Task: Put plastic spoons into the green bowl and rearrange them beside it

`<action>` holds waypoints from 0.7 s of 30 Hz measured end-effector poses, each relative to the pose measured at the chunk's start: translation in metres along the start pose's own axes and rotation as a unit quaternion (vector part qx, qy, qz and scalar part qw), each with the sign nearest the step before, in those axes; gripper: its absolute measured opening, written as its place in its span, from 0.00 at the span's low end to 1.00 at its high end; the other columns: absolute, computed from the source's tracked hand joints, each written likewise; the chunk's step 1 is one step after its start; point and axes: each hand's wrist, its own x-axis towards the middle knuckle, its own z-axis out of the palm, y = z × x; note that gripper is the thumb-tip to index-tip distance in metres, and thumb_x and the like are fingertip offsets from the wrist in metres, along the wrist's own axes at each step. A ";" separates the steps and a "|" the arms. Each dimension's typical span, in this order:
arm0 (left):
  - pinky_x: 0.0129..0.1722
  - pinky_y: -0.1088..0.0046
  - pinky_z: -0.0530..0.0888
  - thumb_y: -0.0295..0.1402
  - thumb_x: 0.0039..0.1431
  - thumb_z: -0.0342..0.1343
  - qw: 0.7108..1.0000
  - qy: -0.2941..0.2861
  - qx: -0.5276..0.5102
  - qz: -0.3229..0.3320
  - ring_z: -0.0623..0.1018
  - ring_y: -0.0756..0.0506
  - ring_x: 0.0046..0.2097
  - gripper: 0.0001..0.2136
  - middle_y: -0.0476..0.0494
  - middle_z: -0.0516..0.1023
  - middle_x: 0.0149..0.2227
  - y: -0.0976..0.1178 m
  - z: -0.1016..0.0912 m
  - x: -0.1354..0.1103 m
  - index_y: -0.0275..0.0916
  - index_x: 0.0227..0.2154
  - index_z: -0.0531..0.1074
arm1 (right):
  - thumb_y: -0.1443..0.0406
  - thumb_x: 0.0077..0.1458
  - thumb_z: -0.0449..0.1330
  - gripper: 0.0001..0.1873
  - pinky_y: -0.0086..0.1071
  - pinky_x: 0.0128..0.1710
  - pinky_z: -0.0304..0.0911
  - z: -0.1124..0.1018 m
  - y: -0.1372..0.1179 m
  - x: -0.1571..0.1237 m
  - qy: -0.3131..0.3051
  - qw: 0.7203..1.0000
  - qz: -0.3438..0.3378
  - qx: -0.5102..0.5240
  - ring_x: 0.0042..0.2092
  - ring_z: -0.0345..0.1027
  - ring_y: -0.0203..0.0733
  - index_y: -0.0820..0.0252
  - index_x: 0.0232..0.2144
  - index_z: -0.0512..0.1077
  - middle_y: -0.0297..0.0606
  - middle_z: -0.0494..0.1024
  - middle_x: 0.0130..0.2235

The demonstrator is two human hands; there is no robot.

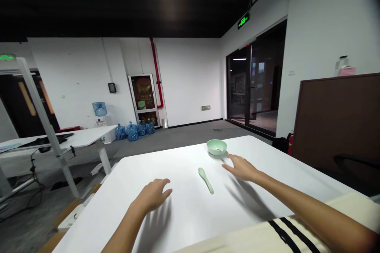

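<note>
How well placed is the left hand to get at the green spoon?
Likely able: the left hand sits near the green spoon, and nothing stands between them on the white table; the right hand lies beyond the spoon.

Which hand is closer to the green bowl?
The right. The right hand is just in front of the green bowl and slightly to its right. The left hand is farther back and well to its left.

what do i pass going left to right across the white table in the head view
bare left hand → short pale green soup spoon → bare right hand
</note>
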 end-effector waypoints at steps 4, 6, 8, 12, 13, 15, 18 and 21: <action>0.54 0.61 0.68 0.48 0.61 0.44 1.000 0.000 -0.002 0.000 0.73 0.37 0.56 0.26 0.38 0.74 0.56 0.000 0.001 -0.001 0.43 0.57 0.68 | 0.44 0.58 0.48 0.37 0.41 0.54 0.58 0.011 0.003 -0.009 -0.001 1.000 -0.002 0.000 0.58 0.63 0.55 0.61 0.60 0.63 0.48 0.68 0.60; 0.54 0.60 0.68 0.48 0.61 0.44 1.000 -0.001 -0.002 -0.004 0.72 0.37 0.57 0.26 0.38 0.74 0.56 0.000 0.002 0.000 0.43 0.58 0.68 | 0.44 0.58 0.48 0.37 0.41 0.55 0.57 0.012 0.005 -0.010 -0.001 1.000 -0.005 0.002 0.59 0.62 0.54 0.61 0.61 0.62 0.48 0.67 0.61; 0.54 0.60 0.68 0.49 0.61 0.44 1.000 -0.002 -0.004 -0.005 0.72 0.37 0.57 0.26 0.37 0.73 0.57 0.000 0.003 0.000 0.43 0.58 0.68 | 0.45 0.58 0.48 0.37 0.40 0.55 0.57 0.011 0.006 -0.010 0.005 1.000 -0.005 0.006 0.59 0.62 0.54 0.61 0.61 0.62 0.48 0.67 0.61; 0.54 0.60 0.68 0.49 0.61 0.45 1.000 0.001 -0.010 0.000 0.72 0.36 0.57 0.26 0.38 0.74 0.56 -0.002 0.005 0.002 0.43 0.57 0.68 | 0.45 0.59 0.47 0.36 0.40 0.55 0.58 0.008 0.007 -0.011 0.007 1.000 -0.001 0.004 0.59 0.63 0.53 0.62 0.61 0.63 0.48 0.67 0.60; 0.54 0.60 0.68 0.49 0.60 0.45 1.000 0.001 -0.011 0.001 0.72 0.36 0.57 0.26 0.38 0.74 0.56 -0.002 0.005 0.002 0.43 0.57 0.68 | 0.45 0.59 0.47 0.37 0.40 0.55 0.58 0.008 0.007 -0.012 0.005 1.000 0.001 0.001 0.58 0.63 0.53 0.63 0.61 0.63 0.49 0.68 0.60; 0.54 0.60 0.68 0.49 0.60 0.45 1.000 0.000 -0.013 0.000 0.72 0.36 0.57 0.26 0.38 0.74 0.57 -0.003 0.005 0.002 0.43 0.57 0.68 | 0.45 0.59 0.47 0.37 0.41 0.54 0.59 0.008 0.007 -0.012 0.001 1.000 0.002 -0.002 0.58 0.63 0.53 0.63 0.61 0.62 0.50 0.68 0.60; 0.54 0.59 0.68 0.50 0.60 0.44 1.000 -0.003 -0.013 -0.001 0.71 0.36 0.57 0.27 0.38 0.73 0.57 -0.003 0.005 0.002 0.43 0.58 0.68 | 0.45 0.59 0.47 0.37 0.40 0.53 0.59 0.010 0.008 -0.013 -0.002 1.000 0.003 -0.005 0.57 0.64 0.53 0.63 0.61 0.63 0.50 0.69 0.59; 0.55 0.59 0.68 0.50 0.60 0.44 1.000 -0.003 -0.014 0.000 0.71 0.36 0.57 0.27 0.38 0.73 0.57 -0.002 0.005 0.002 0.43 0.58 0.68 | 0.45 0.59 0.48 0.36 0.39 0.53 0.59 0.010 0.008 -0.013 -0.002 1.000 0.002 -0.006 0.57 0.65 0.53 0.62 0.60 0.64 0.50 0.70 0.58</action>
